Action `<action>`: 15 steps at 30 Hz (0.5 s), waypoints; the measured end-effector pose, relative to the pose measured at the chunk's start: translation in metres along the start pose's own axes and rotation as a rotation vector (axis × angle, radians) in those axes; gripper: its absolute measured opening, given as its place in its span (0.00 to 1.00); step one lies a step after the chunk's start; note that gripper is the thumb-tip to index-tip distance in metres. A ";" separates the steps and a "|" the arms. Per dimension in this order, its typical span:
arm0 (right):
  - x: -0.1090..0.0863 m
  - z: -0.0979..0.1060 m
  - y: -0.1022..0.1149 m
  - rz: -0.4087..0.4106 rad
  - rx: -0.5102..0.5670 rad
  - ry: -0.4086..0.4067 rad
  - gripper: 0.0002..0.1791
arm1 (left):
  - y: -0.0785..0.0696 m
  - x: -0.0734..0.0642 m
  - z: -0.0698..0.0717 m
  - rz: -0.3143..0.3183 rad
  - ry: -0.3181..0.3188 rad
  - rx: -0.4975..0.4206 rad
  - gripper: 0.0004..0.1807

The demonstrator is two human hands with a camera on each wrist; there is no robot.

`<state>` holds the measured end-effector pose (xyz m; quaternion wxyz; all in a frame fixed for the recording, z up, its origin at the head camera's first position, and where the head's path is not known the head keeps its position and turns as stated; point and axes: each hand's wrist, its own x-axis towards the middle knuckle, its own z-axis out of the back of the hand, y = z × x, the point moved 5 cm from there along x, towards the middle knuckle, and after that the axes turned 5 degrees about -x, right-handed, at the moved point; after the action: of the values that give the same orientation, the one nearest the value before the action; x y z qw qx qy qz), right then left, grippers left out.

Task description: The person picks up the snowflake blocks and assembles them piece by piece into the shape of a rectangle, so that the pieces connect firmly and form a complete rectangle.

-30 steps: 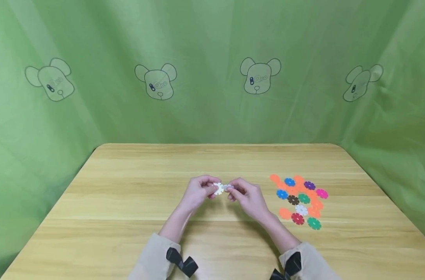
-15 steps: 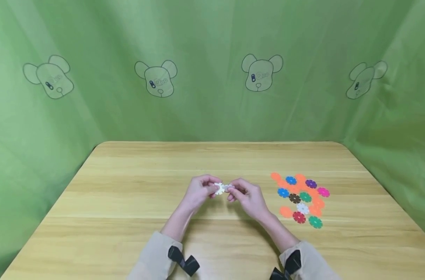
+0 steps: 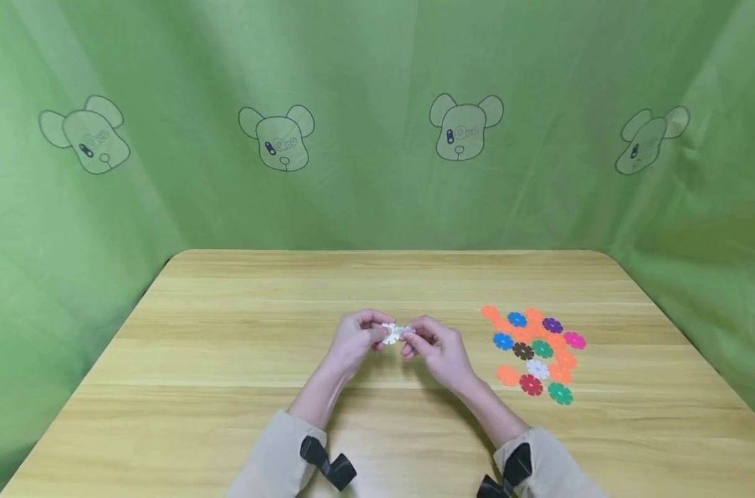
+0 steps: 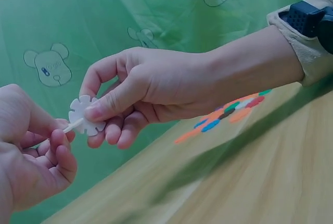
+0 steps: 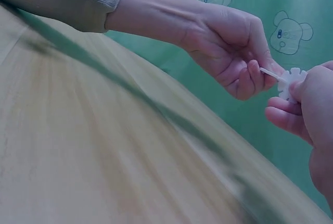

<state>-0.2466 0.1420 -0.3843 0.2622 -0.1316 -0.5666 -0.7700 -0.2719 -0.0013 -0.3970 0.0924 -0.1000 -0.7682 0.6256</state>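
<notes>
Above the middle of the wooden table (image 3: 228, 332), my two hands meet, each holding a small white notched disc. My left hand (image 3: 377, 337) pinches one white disc (image 4: 73, 125), which shows edge-on in the left wrist view. My right hand (image 3: 410, 339) pinches the other white disc (image 4: 83, 115) between thumb and fingers, its flat face showing. The two discs touch, the edge of the left one against a notch of the right one (image 5: 291, 81). Both hands (image 5: 244, 62) hover a little above the tabletop.
A flat pile of coloured notched discs (image 3: 533, 353), orange, blue, green, red, purple, pink, brown and white, lies on the table to the right of my right hand. Green cloth with bear prints (image 3: 458, 138) hangs behind and beside the table. Beige sleeves cover both forearms.
Both hands stay together at the table's middle with the white discs in them. The discs look slightly closer together. The view has tilted a little.
</notes>
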 end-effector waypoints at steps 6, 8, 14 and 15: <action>0.002 0.002 0.020 -0.019 -0.061 0.011 0.03 | -0.005 0.000 0.000 -0.003 0.029 0.036 0.13; 0.003 0.002 0.013 -0.022 -0.088 0.004 0.03 | -0.005 0.000 0.001 -0.008 0.043 0.051 0.13; 0.002 0.003 -0.014 -0.045 -0.143 -0.025 0.04 | -0.003 0.000 -0.002 -0.031 0.106 0.146 0.19; 0.001 0.004 -0.015 -0.044 -0.150 -0.027 0.04 | -0.002 0.000 -0.003 -0.031 0.118 0.158 0.21</action>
<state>-0.2566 0.1488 -0.3948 0.2271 -0.1489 -0.5134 -0.8141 -0.2710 0.0012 -0.3939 0.1551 -0.1172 -0.7112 0.6756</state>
